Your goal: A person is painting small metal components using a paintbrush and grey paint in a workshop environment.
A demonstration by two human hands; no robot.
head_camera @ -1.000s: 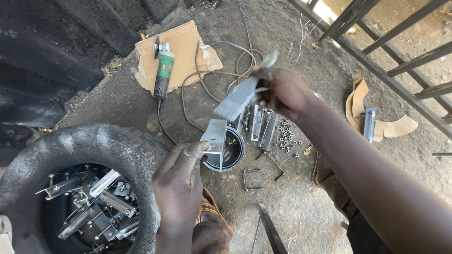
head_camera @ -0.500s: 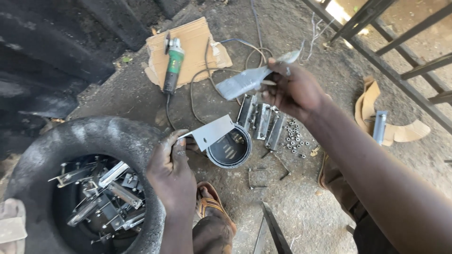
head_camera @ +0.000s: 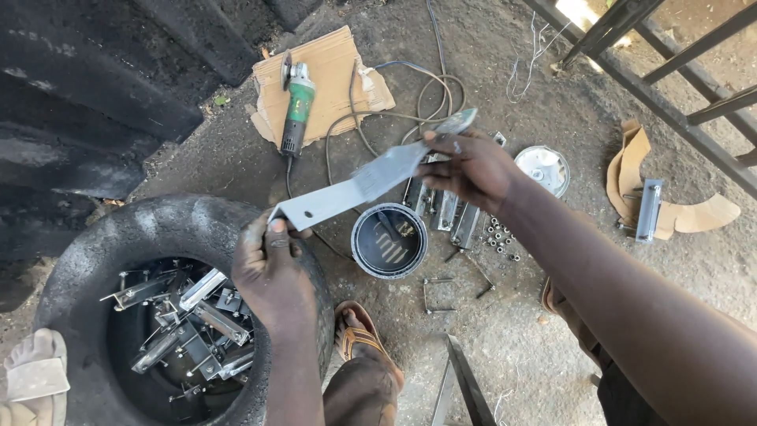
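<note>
Below, paint tin (head_camera: 389, 241), tyre (head_camera: 95, 237), grinder (head_camera: 297, 106) crowd round.

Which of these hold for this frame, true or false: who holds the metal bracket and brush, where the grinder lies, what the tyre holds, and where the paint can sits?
1. The left hand grips the bent metal bracket at its lower end. True.
2. The right hand holds a hammer. False: it holds a paintbrush against the bracket.
3. The green angle grinder lies on a piece of cardboard. True.
4. The old tyre holds only water. False: metal parts are piled inside it.
5. The open paint can sits on the ground below the bracket. True.
6. The can's lid is still on the can. False: it lies apart, to the right.
</note>
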